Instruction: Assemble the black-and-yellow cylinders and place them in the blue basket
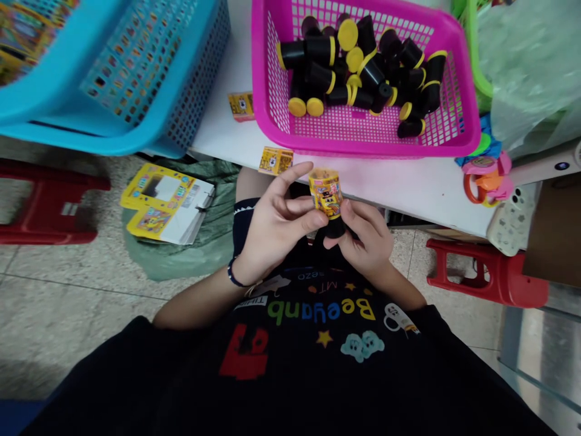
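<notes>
A small black tub with a yellow printed label sleeve [325, 194] is held upright between my two hands, over my lap at the table's front edge. My left hand [279, 224] pinches the label's side with its thumb, index finger stretched upward. Lower down, my right hand [365, 233] grips the tub from the right, its thumb against the label. The black lower part [334, 228] shows below the sleeve. Just behind, a flat yellow label [276, 161] lies on the table, and another label [240, 106] lies further left.
A pink basket [372, 148] holds many black tubs with yellow lids. On the left stands a blue basket [149, 130] with yellow packs. Printed cards [181, 206] rest on a green bag [213, 242]. Red stools [490, 275] flank me. A phone [509, 224] lies right.
</notes>
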### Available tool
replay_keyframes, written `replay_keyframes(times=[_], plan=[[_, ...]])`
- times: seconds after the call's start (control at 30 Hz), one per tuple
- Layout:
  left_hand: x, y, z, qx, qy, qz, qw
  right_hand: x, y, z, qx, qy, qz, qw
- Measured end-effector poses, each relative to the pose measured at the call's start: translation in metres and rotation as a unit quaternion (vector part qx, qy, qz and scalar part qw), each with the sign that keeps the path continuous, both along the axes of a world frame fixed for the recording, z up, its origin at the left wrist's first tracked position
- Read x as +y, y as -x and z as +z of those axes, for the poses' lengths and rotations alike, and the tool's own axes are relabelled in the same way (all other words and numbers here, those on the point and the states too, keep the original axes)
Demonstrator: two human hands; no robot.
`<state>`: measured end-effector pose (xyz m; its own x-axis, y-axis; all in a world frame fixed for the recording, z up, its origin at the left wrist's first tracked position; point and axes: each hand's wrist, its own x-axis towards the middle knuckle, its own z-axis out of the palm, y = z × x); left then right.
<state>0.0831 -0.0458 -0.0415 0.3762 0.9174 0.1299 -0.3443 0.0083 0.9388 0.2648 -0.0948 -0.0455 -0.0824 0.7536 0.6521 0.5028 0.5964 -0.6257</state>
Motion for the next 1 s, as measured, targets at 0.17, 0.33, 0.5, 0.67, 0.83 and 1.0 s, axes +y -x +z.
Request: replay_keyframes(times=[0.17,0.33,0.5,0.67,0.83,1.0], plan=[[-0.002,-0.004,0.005,-0.002,-0.003,-0.007,1.0,0.003,0.005,0.006,-0.027,-0.116,-0.086,0.989],[-0.005,-0.009,0.011,-0.013,-0.007,-0.017,1.0,0.005,0.002,-0.001,0.001,-0.11,-0.07,0.991],[-0.006,-0.013,0.017,0.001,-0.024,-0.021,0.999,-0.001,-0.004,-0.013,0.024,-0.029,-0.031,0.999],[0.0,-0.01,0.016,0.0,-0.054,-0.026,0.998,0.0,0.002,-0.01,0.026,-0.082,-0.056,0.995],[0.0,-0.012,0.014,-0.017,-0.014,-0.007,1.0,0.004,0.002,-0.002,0.002,-0.105,-0.003,0.994],[-0.008,-0.018,0.019,-0.038,-0.003,0.002,0.999,-0.003,-0.005,-0.006,-0.026,-0.126,-0.035,0.991]])
